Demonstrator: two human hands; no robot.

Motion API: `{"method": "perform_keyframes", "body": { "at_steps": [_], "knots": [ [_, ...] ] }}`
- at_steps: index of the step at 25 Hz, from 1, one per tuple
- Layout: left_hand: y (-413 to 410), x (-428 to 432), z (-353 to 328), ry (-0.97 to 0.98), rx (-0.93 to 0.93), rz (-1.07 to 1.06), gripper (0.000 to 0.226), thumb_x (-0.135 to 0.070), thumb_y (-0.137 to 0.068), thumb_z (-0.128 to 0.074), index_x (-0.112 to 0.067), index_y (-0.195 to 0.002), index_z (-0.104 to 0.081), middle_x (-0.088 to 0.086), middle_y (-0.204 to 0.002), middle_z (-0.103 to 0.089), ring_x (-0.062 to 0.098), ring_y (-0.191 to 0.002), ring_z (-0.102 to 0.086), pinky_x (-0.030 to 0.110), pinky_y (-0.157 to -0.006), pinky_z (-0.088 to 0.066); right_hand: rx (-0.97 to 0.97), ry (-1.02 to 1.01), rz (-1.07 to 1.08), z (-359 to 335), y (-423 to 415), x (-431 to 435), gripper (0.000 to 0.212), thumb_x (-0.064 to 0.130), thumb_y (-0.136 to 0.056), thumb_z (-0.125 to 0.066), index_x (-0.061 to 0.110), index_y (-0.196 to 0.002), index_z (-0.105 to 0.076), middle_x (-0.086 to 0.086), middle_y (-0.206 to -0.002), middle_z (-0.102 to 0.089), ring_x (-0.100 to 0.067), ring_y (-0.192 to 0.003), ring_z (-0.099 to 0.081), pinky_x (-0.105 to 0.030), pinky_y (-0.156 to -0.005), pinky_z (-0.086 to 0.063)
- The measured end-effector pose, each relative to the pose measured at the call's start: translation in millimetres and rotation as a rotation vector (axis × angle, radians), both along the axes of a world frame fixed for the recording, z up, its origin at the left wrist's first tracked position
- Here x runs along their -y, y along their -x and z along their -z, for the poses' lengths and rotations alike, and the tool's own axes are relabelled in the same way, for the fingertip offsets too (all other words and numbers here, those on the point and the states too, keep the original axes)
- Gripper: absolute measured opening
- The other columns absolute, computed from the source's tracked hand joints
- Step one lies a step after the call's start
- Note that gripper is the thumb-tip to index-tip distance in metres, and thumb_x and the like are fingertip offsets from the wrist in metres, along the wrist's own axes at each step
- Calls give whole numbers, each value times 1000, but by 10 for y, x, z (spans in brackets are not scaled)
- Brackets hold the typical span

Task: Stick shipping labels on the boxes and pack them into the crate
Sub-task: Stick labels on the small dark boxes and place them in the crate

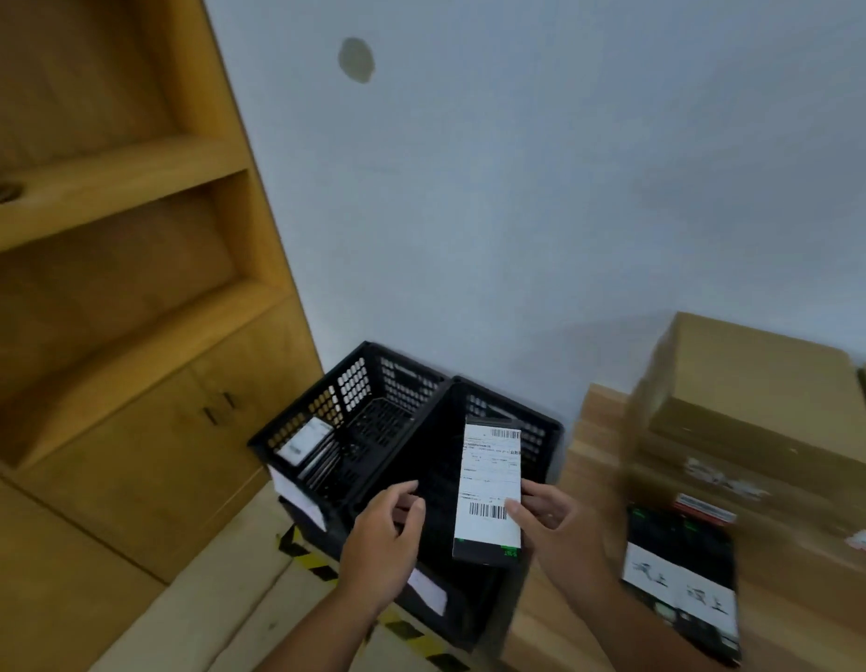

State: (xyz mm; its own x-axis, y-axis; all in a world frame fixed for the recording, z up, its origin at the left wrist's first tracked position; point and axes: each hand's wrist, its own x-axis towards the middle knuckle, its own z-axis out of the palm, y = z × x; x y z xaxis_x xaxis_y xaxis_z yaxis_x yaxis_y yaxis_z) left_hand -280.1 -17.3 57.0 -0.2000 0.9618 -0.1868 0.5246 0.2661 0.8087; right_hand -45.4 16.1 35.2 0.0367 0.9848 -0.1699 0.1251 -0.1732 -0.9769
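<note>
- The left crate point(373, 380) has one packed box point(306, 441) leaning against its left wall.
- The left hand point(387, 540) is loosely curled and empty, just beside the held box point(489, 492).
- The held box hangs label up over the right crate point(542, 438). The right hand point(552, 521) grips its edge, thumb on the label.
- Best to steady it with both hands and lower it flat against a wall.
- Cartons point(760, 380) are stacked on the bench point(537, 623).
</note>
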Motion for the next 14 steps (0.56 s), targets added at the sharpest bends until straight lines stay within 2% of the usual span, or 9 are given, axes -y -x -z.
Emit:
{"method": "perform_keyframes", "body": {
  "at_steps": [2,5,8,10,14],
  "knots": [
    [530,-62,54,36,29,-27,33,-52,-103,-47,-43,-135,-53,-23,-115,-60,1,-100,-61,33,-91,-54,13,14,-11,48,513,-123,31,20,-85,-80,27,-115,-73,8,-97,-79,-14,-88,-77,-40,-77,-64],
    [1532,-180,185,90,73,-28,34,-54,-103,-45,-43,-135,-52,-21,-116,-60,3,-99,-62,31,-88,-54,10,63,11,263,1477,-358,31,11,-84,-80,14,-114,-73,0,-93,-80,-20,-85,-78,-38,-71,-64],
    [2530,-290,310,109,83,-39,34,-54,-103,-45,-42,-134,-55,-24,-121,-59,-2,-104,-60,31,-94,-53,-21,134,42,348,2406,-588,29,7,-84,-80,6,-112,-72,-8,-92,-79,-24,-84,-77,-42,-71,-64],
    [3078,-376,350,121,65,-76,31,-53,-103,-46,-43,-130,-58,-24,-123,-59,-4,-105,-59,32,-96,-53,-28,163,57,344,2874,-752,28,7,-85,-79,6,-112,-71,-10,-94,-78,-26,-85,-77,-46,-75,-64],
    [3833,-801,436,130,30,-107,24,-50,-103,-46,-45,-122,-60,-23,-120,-63,-5,-104,-60,30,-93,-54,-33,213,93,473,3494,-1162,24,8,-85,-79,12,-108,-72,-4,-88,-79,-21,-80,-77,-41,-71,-65]
  ]
}}
